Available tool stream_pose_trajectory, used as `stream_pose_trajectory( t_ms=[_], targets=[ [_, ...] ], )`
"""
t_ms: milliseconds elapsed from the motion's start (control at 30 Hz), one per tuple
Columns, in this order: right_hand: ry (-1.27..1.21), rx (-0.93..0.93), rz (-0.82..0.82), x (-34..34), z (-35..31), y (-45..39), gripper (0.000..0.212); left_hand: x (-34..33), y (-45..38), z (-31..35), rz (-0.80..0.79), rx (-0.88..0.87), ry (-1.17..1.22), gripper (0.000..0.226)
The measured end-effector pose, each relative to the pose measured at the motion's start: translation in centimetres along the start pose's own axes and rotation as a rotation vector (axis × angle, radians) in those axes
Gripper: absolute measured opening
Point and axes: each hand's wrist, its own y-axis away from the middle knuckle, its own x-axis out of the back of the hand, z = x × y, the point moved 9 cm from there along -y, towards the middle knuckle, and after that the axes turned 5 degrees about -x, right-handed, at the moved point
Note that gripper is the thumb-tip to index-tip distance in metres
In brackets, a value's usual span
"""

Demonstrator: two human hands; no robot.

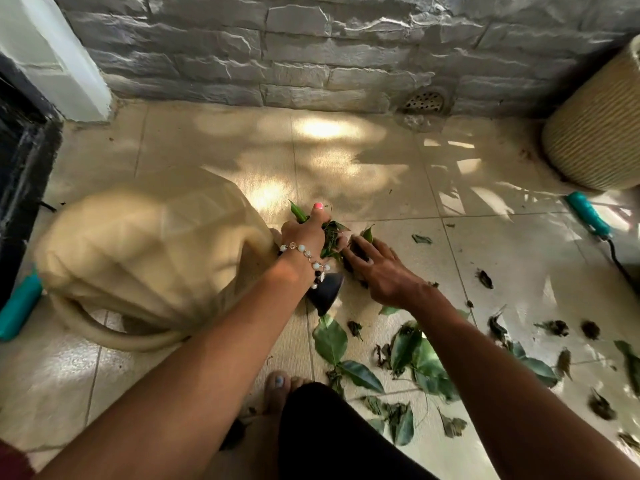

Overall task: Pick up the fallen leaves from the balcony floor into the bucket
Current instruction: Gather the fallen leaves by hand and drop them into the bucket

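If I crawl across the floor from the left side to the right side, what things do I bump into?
Teal handle at the left edge → cream plastic bucket lying on its side → left hand gripping green leaves → right hand flat on leaves → teal-handled tool → woven ribbed basket.

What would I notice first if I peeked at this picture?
Probably the two hands in the middle: the left hand grips a bunch of green leaves while the right hand lies flat beside it. Next, the cream bucket tipped over on the left, and loose leaves scattered over the tiles lower right.
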Motion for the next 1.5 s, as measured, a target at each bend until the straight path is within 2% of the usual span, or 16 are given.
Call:
stream_pose_trajectory(
  t_ms=[100,133,267,400,533,600,667,733,800,900,1000,1067,1133,1200,1300,1500],
  targets=[
    [-0.043,0.031,0.012,-0.5,-0.3,0.6,0.081,0.2,3.2,2.1,-0.037,-0.014,0.009,0.048],
    [-0.034,0.045,0.010,-0.8,-0.4,0.6,0.079,0.0,3.4,2.1,-0.056,0.000,0.031,0.043],
    [0.053,0.099,0.022,-1.5,-1.2,1.1,0.078,0.1,3.6,1.5,-0.055,0.036,0.079,0.056],
    [-0.100,0.020,0.120,-0.6,-1.3,3.1,0.052,-0.1,4.7,1.6,-0.085,0.061,0.163,0.034],
    [-0.015,0.055,0.209,-0.5,-2.7,4.3,0.043,-0.5,4.8,1.1,-0.112,0.088,0.200,0.033],
    [-0.255,-0.065,0.243,-0.3,-1.5,4.1,0.037,-0.6,4.7,1.0,-0.113,0.090,0.196,0.033],
    [-0.633,-0.204,0.338,0.4,0.6,3.7,0.030,-0.8,4.7,1.0,-0.128,0.088,0.196,0.033],
    [-1.254,-0.218,0.356,0.8,2.2,3.0,0.025,-0.8,4.0,1.0,-0.123,0.067,0.158,0.034],
    [-1.777,-0.102,0.303,2.2,2.4,2.2,0.020,-0.6,3.1,1.0,-0.069,0.044,0.119,0.047],
    [-2.120,0.014,0.212,5.0,1.5,1.2,0.014,-0.1,2.1,1.7,0.047,0.014,0.142,0.065],
    [-2.325,0.007,0.212,7.0,0.0,0.7,0.015,-0.1,2.9,3.8,0.096,0.022,0.076,0.051],
    [-2.391,0.010,0.249,8.9,-1.3,0.9,0.016,-0.6,3.8,5.3,0.071,0.036,0.028,0.040],
    [-2.380,-0.058,0.286,11.2,-2.1,1.7,0.023,-1.1,5.5,7.5,0.052,0.030,0.002,0.040],
    [-2.304,-0.192,0.300,13.3,-2.7,3.1,0.033,-1.4,7.9,9.7,0.052,0.023,-0.028,0.045],
    [-2.160,-0.404,0.350,17.0,-3.5,6.5,0.038,-1.9,12.5,13.1,0.031,0.039,0.040,0.034],
    [-2.080,-0.586,0.435,26.7,-5.2,17.5,0.019,-2.4,24.6,19.4,0.030,0.104,0.107,0.025]
  ],
)
